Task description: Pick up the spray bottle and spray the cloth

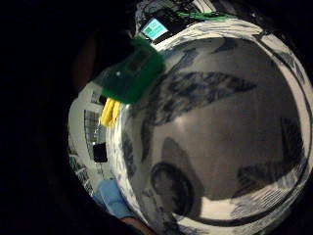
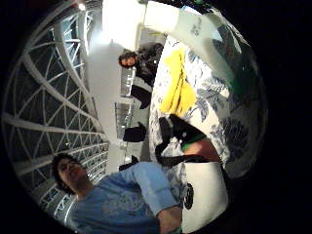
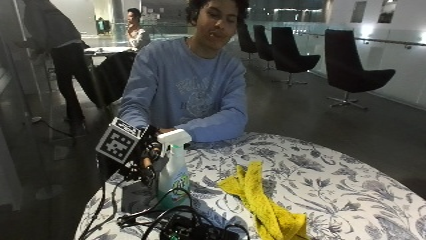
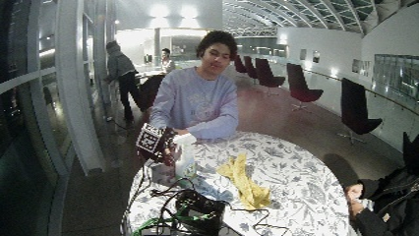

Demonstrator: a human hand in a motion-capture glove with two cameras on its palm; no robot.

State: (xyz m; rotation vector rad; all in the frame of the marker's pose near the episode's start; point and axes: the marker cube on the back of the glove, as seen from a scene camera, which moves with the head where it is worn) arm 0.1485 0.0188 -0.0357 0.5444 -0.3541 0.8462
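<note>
In the outside view a spray bottle (image 3: 173, 172) with a white trigger head and a green label stands upright on the flowered tablecloth, near the table's left edge. My gloved right hand (image 3: 145, 162) is right against the bottle's left side, at neck height; its grip is hidden. A yellow cloth (image 3: 259, 197) lies crumpled in a long strip to the right of the bottle. The wide outside view shows the same bottle (image 4: 186, 162), hand (image 4: 165, 150) and cloth (image 4: 243, 182). From the palm, the bottle (image 1: 131, 73) stands close, with the cloth (image 1: 110, 111) behind it.
A black device (image 3: 193, 230) with cables lies at the table's (image 3: 333, 175) near edge, just in front of the bottle. The person sits at the far side. The tablecloth right of the yellow cloth is bare. Black chairs stand well behind.
</note>
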